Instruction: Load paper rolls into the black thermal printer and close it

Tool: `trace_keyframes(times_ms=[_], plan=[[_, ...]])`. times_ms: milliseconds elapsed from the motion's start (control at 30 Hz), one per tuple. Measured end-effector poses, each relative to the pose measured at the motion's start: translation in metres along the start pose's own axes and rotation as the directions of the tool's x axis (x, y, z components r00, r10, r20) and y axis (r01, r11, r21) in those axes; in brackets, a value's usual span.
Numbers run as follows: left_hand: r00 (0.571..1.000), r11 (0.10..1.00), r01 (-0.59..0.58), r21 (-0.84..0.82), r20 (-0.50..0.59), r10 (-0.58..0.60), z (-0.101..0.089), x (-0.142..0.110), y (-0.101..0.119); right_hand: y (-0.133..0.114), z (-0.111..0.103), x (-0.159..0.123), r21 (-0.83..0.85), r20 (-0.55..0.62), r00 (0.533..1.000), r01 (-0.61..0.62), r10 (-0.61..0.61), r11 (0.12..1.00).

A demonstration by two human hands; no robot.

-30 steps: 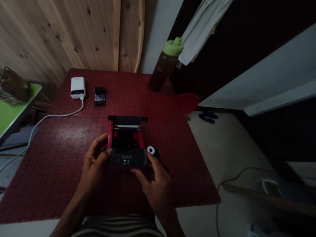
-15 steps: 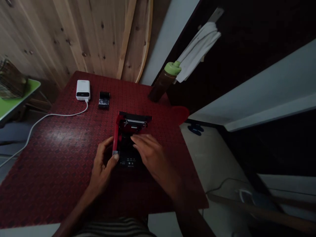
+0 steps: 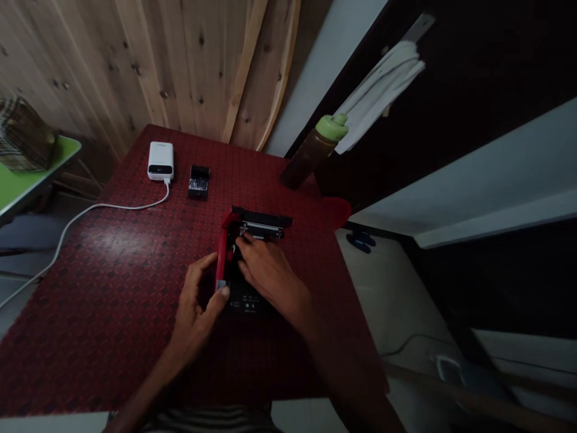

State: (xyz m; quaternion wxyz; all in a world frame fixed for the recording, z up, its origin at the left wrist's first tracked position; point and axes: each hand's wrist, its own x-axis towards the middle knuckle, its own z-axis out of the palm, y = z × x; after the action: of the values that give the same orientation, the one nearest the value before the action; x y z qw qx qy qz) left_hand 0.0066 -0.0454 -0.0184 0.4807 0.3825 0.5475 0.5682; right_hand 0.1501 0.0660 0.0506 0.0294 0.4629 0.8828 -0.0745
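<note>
A small red and black printer (image 3: 222,255) stands on the table with its lid raised, showing a metal bar and dark parts inside. My left hand (image 3: 196,304) steadies its left side, the thumb on the grey front corner and the fingers curled along the red wall. Inside the opening, my right hand (image 3: 270,270) has its bent fingers close together near the raised lid. Those fingers cover much of the interior, so anything they pinch is hidden. Beyond the printer lies a black ribbon roll (image 3: 199,181) with a shiny unwound strip.
A white power bank (image 3: 161,161) with a white cable (image 3: 108,206) lies at the back left of the red patterned table (image 3: 112,288). A brown bottle (image 3: 311,153) with a green cap stands at the back right. A white cloth (image 3: 383,93) hangs behind it.
My right hand has moved deeper into the printer, its fingertips further up toward the raised lid. My left hand keeps its place on the side. The whole view has shifted slightly.
</note>
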Motion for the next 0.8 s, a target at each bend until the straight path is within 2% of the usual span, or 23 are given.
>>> trace_keyframes(times_ms=[200, 300, 400, 467, 533, 633, 667, 700, 800], plan=[[1.000, 1.000, 0.003, 0.005, 0.013, -0.003, 0.000, 0.001, -0.002, -0.010, -0.008, -0.011, 0.033, -0.048, 0.996, -0.078, 0.080, 0.996], [1.000, 1.000, 0.000, 0.014, 0.020, 0.000, -0.001, 0.000, -0.002, -0.008, -0.019, -0.036, 0.110, -0.189, 0.980, -0.046, 0.067, 0.993], [0.999, 1.000, 0.024, 0.011, 0.030, -0.024, -0.001, -0.001, 0.001, 0.014, -0.031, -0.067, 0.311, -0.407, 0.906, 0.016, 0.118, 0.950], [0.999, 0.999, 0.030, 0.022, 0.029, -0.031, -0.001, -0.001, 0.002, 0.041, -0.032, -0.083, 0.496, -0.481, 0.837, 0.013, 0.261, 0.868], [1.000, 0.999, 0.015, 0.038, 0.027, -0.016, -0.002, -0.001, 0.002, 0.073, -0.022, -0.087, 0.654, -0.496, 0.743, -0.019, 0.449, 0.756], [1.000, 0.998, -0.018, 0.055, 0.026, 0.017, -0.002, 0.001, -0.001, 0.114, 0.012, -0.070, 0.825, -0.409, 0.697, 0.006, 0.589, 0.565], [0.999, 0.997, -0.031, 0.064, 0.027, 0.029, -0.002, 0.001, -0.002, 0.123, 0.026, -0.061, 0.853, -0.384, 0.697, 0.018, 0.605, 0.521], [0.999, 0.996, -0.047, 0.073, 0.025, 0.045, -0.002, 0.002, -0.003, 0.130, 0.040, -0.051, 0.867, -0.360, 0.720, 0.023, 0.593, 0.498], [0.995, 0.990, -0.102, 0.093, 0.019, 0.101, -0.003, 0.004, -0.007, 0.135, 0.073, -0.024, 0.881, -0.324, 0.769, 0.032, 0.551, 0.473]])
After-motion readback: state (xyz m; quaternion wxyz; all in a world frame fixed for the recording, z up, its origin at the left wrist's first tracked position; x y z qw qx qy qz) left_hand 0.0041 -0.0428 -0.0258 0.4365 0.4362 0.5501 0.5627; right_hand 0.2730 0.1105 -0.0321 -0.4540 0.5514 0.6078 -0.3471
